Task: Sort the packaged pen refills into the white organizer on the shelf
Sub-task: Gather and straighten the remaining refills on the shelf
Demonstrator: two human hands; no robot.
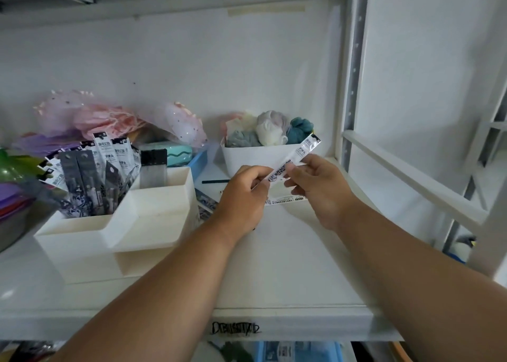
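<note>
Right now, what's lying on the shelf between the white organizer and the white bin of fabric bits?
In the head view, a dark thin stick lies between the white organizer and the white bin, with printed packets below it.

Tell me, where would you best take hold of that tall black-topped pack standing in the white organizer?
Pinch the black-topped pack by its dark top end, coming from above. It stands upright against the white organizer wall, so only that end rises free; refill packets crowd the compartment to its left.
</note>
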